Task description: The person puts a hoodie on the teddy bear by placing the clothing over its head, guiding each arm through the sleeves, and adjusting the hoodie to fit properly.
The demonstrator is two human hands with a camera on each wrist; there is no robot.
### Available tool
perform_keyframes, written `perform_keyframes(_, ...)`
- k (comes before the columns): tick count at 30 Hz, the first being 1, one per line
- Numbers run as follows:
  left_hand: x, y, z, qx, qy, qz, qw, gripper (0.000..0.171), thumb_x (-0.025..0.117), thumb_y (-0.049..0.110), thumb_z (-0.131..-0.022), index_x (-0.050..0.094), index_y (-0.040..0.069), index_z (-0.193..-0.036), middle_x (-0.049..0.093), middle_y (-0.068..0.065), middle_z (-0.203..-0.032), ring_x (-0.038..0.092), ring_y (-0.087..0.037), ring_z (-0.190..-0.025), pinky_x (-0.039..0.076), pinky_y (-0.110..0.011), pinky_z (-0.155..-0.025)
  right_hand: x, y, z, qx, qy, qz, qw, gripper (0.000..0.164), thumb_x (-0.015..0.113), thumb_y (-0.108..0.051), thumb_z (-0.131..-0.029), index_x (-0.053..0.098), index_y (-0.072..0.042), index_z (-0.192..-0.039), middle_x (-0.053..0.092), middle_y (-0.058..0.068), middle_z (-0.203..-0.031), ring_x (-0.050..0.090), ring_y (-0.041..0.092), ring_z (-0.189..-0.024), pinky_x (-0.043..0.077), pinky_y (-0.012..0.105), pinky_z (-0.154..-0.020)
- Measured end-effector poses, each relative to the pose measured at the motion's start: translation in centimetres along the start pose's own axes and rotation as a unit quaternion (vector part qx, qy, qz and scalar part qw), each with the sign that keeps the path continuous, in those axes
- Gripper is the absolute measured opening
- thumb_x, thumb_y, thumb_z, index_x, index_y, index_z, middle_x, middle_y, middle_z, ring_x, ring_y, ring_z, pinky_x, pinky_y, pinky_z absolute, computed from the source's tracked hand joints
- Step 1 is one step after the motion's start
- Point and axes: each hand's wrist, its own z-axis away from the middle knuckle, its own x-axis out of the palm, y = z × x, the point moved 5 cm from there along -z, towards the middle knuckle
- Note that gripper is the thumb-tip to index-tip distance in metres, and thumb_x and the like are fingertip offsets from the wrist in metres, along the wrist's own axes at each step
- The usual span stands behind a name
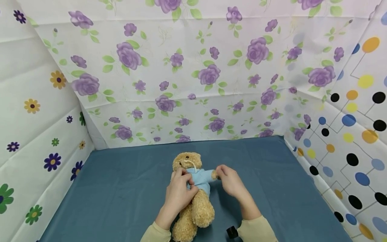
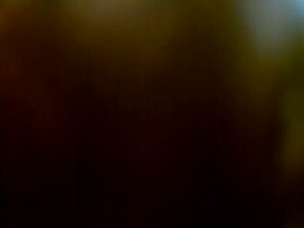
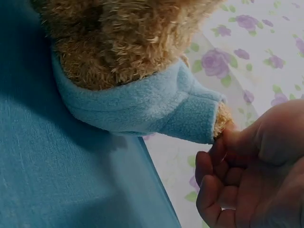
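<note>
A tan teddy bear (image 1: 203,210) in a light blue fleece top (image 1: 201,177) lies on its back, its head away from me and its legs toward me. A cream-coloured cord (image 1: 193,164) loops near its neck. My right hand (image 1: 232,181) pinches the tip of the bear's paw (image 3: 222,119), which pokes out of the sleeve, and the arm is stretched to the right. My left hand (image 1: 180,190) grips the top at the bear's chest, fingers curled into the cloth. Very dark and blurred, the left wrist view shows no clear shapes.
Blue cloth (image 1: 127,188) covers the table. A white curtain with purple roses (image 1: 208,75) hangs behind it, with patterned sheets at the left and right sides. At my right sleeve (image 1: 257,230) sits a small black block (image 1: 232,232).
</note>
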Motion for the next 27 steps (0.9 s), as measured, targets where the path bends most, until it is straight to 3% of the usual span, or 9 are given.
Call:
perform_keyframes(3,0.0,-0.1,0.0,-0.003,0.002,0.001,1.0000,0.029,0.073,0.009,-0.086,0.053,0.026,-0.073,0.045,0.001,-0.105,0.040,-0.022,-0.095,0.034,-0.032,-0.052,-0.9,-0.1,0.1,-0.003,0.024,-0.033,0.999,0.032,0.043,-0.034,-0.118,0.062,-0.011,-0.108,0.060,0.005,-0.092,0.053,0.022,-0.075,0.044,0.039,-0.071)
perform_keyframes(5,0.0,-0.1,0.0,-0.004,0.003,0.000,1.0000,0.029,0.073,0.009,-0.085,0.053,0.026,-0.073,0.045,0.001,-0.105,0.040,-0.021,-0.095,0.034,-0.032,-0.052,-1.5,-0.3,0.2,-0.017,0.026,-0.039,0.999,0.028,0.052,-0.038,-0.115,0.066,-0.015,-0.110,0.064,0.003,-0.094,0.057,0.023,-0.078,0.046,0.040,-0.071)
perform_keyframes(10,0.1,-0.1,-0.1,-0.005,0.006,-0.003,1.0000,0.029,0.074,0.010,-0.085,0.053,0.026,-0.073,0.046,0.002,-0.105,0.041,-0.021,-0.094,0.035,-0.032,-0.053,-1.3,-0.4,0.4,-0.055,-0.038,0.004,0.998,0.017,0.082,-0.034,-0.098,0.077,-0.021,-0.107,0.070,-0.006,-0.100,0.063,0.017,-0.083,0.052,0.037,-0.068)
perform_keyframes(13,0.2,-0.2,-0.1,-0.007,0.005,-0.003,1.0000,0.029,0.074,0.010,-0.085,0.053,0.026,-0.073,0.046,0.002,-0.105,0.042,-0.021,-0.095,0.035,-0.033,-0.053,-0.9,-0.4,0.4,-0.066,-0.038,0.039,0.996,0.012,0.087,-0.027,-0.093,0.078,-0.022,-0.100,0.071,-0.010,-0.095,0.063,0.013,-0.079,0.053,0.036,-0.066)
perform_keyframes(18,0.2,-0.3,0.0,-0.008,0.002,-0.003,1.0000,0.029,0.074,0.011,-0.085,0.053,0.027,-0.072,0.048,0.002,-0.107,0.042,-0.021,-0.096,0.036,-0.033,-0.053,-0.3,-0.4,0.3,-0.057,-0.015,0.075,0.995,0.010,0.077,-0.019,-0.101,0.074,-0.022,-0.092,0.069,-0.007,-0.087,0.059,0.011,-0.071,0.049,0.034,-0.063)
perform_keyframes(23,0.1,-0.3,0.0,-0.002,-0.006,0.002,1.0000,0.031,0.075,0.010,-0.085,0.053,0.027,-0.072,0.050,0.001,-0.109,0.042,-0.021,-0.096,0.037,-0.032,-0.052,0.3,0.1,0.1,-0.031,-0.019,0.044,0.998,0.013,0.061,-0.018,-0.111,0.065,-0.014,-0.099,0.065,0.006,-0.090,0.048,0.018,-0.064,0.041,0.034,-0.060)
perform_keyframes(27,-0.1,-0.3,0.0,0.001,-0.015,0.008,0.9998,0.031,0.073,0.009,-0.085,0.052,0.026,-0.071,0.049,0.001,-0.110,0.041,-0.021,-0.096,0.035,-0.032,-0.052,0.7,0.6,-0.1,0.000,-0.022,0.011,1.000,0.017,0.054,-0.019,-0.114,0.061,-0.009,-0.103,0.061,0.006,-0.090,0.045,0.020,-0.066,0.039,0.035,-0.061)
